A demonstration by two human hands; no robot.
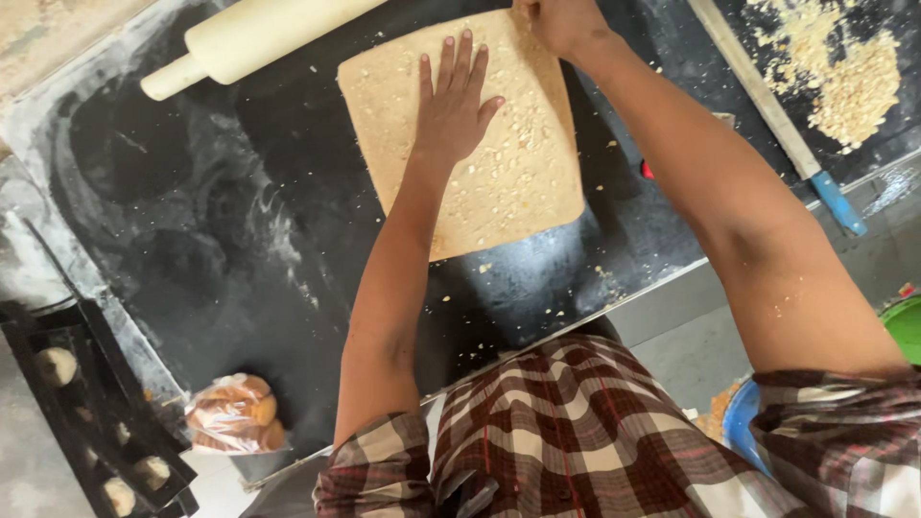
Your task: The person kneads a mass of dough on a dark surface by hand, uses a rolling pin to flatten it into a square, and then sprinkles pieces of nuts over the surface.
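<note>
1. Left hand [451, 101] lies flat, fingers spread, on the tan nut-studded slab [499, 182] – grasping nothing; slab sits mid-worktop.
2. Right hand [561, 21] at the far edge (grip unclear).
3. Slab looks already flattened; rolling pin [249, 36] set aside – cutting seemingly remains.

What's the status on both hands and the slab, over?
Left hand flat, open on nut slab. Right hand at slab's far edge, grip unclear. Rolling pin off to the left, apart; nothing in the way.
</note>
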